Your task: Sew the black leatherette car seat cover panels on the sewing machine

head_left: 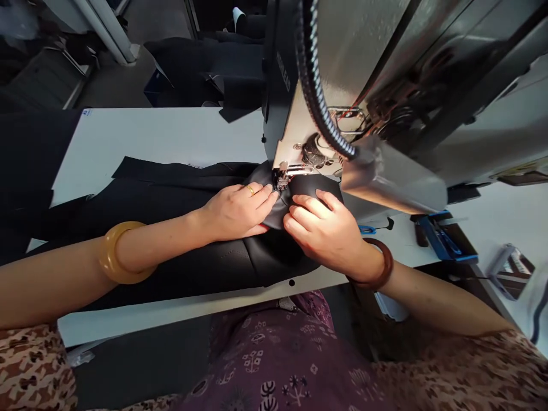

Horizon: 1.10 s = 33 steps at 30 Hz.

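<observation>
A black fabric piece (180,257) lies across the white table (141,137) and runs under the presser foot (283,174) of a grey sewing machine (368,74). My left hand (237,212) rests flat on the fabric just left of the foot, fingers stretched toward it; it wears a gold ring, and a yellow bangle sits on the forearm. My right hand (323,228) is curled, fingers pinching a fold of the fabric right in front of the foot; a brown bangle circles that wrist.
More black cloth (25,165) hangs over the table's left edge, and dark pieces (214,68) are piled behind the table. A blue-edged tray (445,240) and a small grey device (511,271) sit at the right. The machine head overhangs my hands.
</observation>
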### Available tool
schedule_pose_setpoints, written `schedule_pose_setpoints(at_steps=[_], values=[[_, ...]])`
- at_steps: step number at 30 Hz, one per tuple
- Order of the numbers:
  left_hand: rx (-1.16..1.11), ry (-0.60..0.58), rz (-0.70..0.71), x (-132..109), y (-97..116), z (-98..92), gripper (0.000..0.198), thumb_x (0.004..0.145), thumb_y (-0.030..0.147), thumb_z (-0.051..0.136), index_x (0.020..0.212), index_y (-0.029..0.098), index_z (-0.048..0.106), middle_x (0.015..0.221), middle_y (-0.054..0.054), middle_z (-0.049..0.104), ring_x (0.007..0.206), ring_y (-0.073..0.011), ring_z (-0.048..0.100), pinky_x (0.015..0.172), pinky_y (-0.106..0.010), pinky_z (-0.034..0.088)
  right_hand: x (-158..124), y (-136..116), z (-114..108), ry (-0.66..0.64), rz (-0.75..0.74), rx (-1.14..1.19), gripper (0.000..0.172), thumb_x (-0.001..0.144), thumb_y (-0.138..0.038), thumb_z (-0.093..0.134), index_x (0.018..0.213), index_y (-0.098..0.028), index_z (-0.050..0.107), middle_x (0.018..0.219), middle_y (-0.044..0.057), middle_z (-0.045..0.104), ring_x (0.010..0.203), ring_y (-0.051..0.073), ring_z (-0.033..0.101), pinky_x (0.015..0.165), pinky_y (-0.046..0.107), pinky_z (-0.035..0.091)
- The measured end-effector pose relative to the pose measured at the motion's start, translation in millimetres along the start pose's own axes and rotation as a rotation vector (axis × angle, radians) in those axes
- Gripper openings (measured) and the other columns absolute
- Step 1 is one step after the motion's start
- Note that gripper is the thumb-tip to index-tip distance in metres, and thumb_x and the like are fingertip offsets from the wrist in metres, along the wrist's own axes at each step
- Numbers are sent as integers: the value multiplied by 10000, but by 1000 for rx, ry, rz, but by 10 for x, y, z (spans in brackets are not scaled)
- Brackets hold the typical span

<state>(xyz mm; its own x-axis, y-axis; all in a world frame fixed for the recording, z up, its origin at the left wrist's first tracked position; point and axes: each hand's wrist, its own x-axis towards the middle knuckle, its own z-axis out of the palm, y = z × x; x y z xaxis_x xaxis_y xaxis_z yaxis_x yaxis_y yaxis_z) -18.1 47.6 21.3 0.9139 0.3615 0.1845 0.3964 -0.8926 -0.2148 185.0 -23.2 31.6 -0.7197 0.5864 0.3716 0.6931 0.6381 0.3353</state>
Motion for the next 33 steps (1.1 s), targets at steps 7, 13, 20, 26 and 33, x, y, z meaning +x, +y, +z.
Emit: schedule_pose_setpoints(at_steps=[7, 13, 20, 26, 33], values=[[-335, -389, -523, -390, -778, 322, 539, 955, 493, 288, 1435, 267, 378, 1447, -86, 453, 1192, -262, 549, 1002, -402, 429, -10, -37, 16, -66, 5, -21, 232, 928, -161, 419, 792, -203, 602, 897, 17, 661, 844, 160, 540, 813, 354, 384], [-554, -814, -728, -985, -482, 587, 768, 841, 707, 349, 1488, 310, 228, 1483, -108, 397, 1251, -372, 496, 1007, -495, 407, -44, 68, 31, -69, 7, 60, 252, 941, -272, 414, 802, -179, 603, 899, 41, 660, 821, 177, 525, 820, 372, 370], [-139, -72, -338, -480, -67, 0, 447, 933, 465, 413, 1141, 157, 660, 1127, -123, 677, 1080, -275, 615, 941, -397, 488, -175, 70, 129, 126, 74, 375, 203, 940, -282, 465, 895, -159, 620, 900, 35, 682, 910, 170, 559, 906, 374, 385], [-21, 321, 54, 54, 75, 97, 221, 893, 244, 533, 1004, 136, 691, 1101, -84, 707, 874, -191, 671, 824, -309, 554, -505, 246, 542, 390, 961, 905, 345, 930, -436, 392, 950, -182, 625, 965, 68, 666, 912, 184, 603, 840, 349, 473], [-59, 316, -28, -61, 63, 120, 197, 884, 164, 521, 945, 152, 708, 1078, -57, 718, 747, -158, 651, 703, -271, 573, -436, 666, 1266, 321, 1069, 1127, 508, 943, -511, 314, 802, -164, 656, 730, 59, 651, 708, 160, 603, 711, 320, 514]])
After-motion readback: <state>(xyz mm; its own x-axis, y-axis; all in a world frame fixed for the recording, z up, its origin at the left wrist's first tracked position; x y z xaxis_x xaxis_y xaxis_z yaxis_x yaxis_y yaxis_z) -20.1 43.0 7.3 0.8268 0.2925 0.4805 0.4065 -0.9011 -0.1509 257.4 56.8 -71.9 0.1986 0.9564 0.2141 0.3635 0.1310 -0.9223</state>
